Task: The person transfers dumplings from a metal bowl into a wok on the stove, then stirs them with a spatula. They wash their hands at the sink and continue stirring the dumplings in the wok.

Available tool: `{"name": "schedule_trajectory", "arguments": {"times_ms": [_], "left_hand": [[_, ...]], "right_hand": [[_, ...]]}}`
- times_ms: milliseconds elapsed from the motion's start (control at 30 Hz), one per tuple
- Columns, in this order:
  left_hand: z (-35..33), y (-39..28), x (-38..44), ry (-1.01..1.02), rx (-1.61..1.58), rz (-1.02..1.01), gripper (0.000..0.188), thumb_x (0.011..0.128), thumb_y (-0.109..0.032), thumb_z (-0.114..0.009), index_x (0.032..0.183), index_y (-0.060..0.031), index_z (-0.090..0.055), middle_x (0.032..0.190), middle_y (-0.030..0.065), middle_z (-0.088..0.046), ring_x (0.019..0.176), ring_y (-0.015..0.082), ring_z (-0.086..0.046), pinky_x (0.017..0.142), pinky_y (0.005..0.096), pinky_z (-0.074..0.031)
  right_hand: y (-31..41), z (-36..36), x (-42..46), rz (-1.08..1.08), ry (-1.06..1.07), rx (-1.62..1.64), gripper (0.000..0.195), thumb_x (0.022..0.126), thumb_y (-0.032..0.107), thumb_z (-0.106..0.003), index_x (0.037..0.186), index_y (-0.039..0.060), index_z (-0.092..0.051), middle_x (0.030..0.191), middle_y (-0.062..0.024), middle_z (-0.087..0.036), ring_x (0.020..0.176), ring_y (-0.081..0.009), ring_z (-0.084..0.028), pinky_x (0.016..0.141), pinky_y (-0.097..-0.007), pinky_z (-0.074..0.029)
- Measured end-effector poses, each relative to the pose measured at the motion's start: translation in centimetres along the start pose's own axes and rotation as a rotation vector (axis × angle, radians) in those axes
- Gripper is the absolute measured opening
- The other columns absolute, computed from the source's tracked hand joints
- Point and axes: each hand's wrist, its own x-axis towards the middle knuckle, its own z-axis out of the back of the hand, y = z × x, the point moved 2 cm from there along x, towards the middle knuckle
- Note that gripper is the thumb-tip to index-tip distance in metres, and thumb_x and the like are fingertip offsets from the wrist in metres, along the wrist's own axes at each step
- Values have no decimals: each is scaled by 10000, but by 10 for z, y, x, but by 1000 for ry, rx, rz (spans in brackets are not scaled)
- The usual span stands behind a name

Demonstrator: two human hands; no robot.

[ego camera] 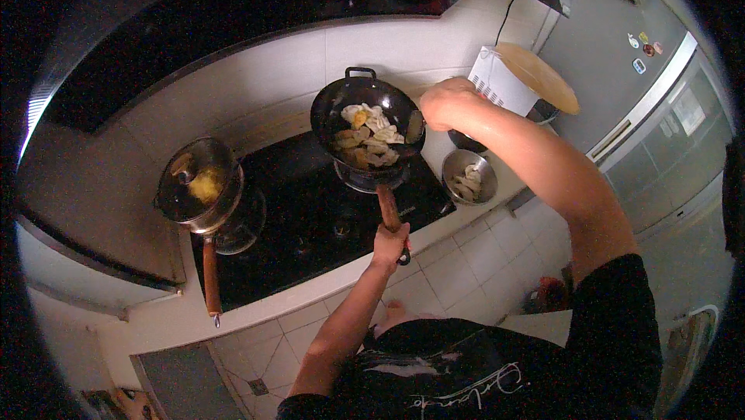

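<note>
My left hand (391, 242) is closed around the wooden handle (387, 207) of a black wok (332, 94), which is over the right burner of a black glass hob. Pale dumplings (369, 134), some with yellow-brown patches, lie in the wok. My right hand (445, 102) is bent in a fist beside the wok's right rim. A dark, flat blade (415, 126), perhaps a spatula's, shows just below it at the rim; the grip inside the fist is hidden. A steel bowl (470, 177) with a few pale dumplings stands on the counter right of the hob.
A lidded pan (198, 184) with yellow food inside sits at the left burner, its wooden handle (212, 277) reaching over the counter edge. Behind my right forearm are a white box-like appliance (495, 79) and a round wooden board (538, 77). A range hood (279, 1) hangs above.
</note>
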Motion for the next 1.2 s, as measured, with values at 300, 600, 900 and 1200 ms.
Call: {"name": "schedule_trajectory", "arguments": {"times_ms": [300, 600, 900, 1200], "left_hand": [[18, -30, -4, 123, 81, -90, 170, 709, -127, -506, 578, -29, -460, 476, 48, -463, 399, 147, -457, 408, 271, -373], [30, -64, -16, 76, 222, 249, 160, 700, -130, -507, 573, -45, -460, 468, 41, -454, 377, 142, -433, 371, 266, -334], [28, -122, -28, 99, 246, 331, 176, 740, -131, -524, 599, -37, -480, 498, 45, -465, 416, 160, -449, 405, 287, -367], [39, -133, -20, 169, 322, 323, 259, 768, -183, -494, 545, -58, -458, 507, 52, -465, 427, 168, -450, 412, 287, -354]], "right_hand": [[-17, -7, -27, 72, -45, 77, 209, 661, 85, -496, 819, 29, -620, 841, -140, -599, 793, -261, -584, 632, -361, -465], [-49, -66, -37, 0, -206, 485, 222, 746, 177, -462, 810, 24, -609, 840, -166, -588, 791, -300, -574, 662, -382, -455], [20, -228, -34, 68, 24, 2119, 261, 795, 323, -497, 824, 65, -522, 567, 27, -489, 395, -75, -366, 354, -244, -298], [110, -243, -59, 350, 510, 2929, 297, 763, 84, -502, 1049, 20, -453, 556, 23, -380, 366, -56, -302, 316, -190, -253]]}}
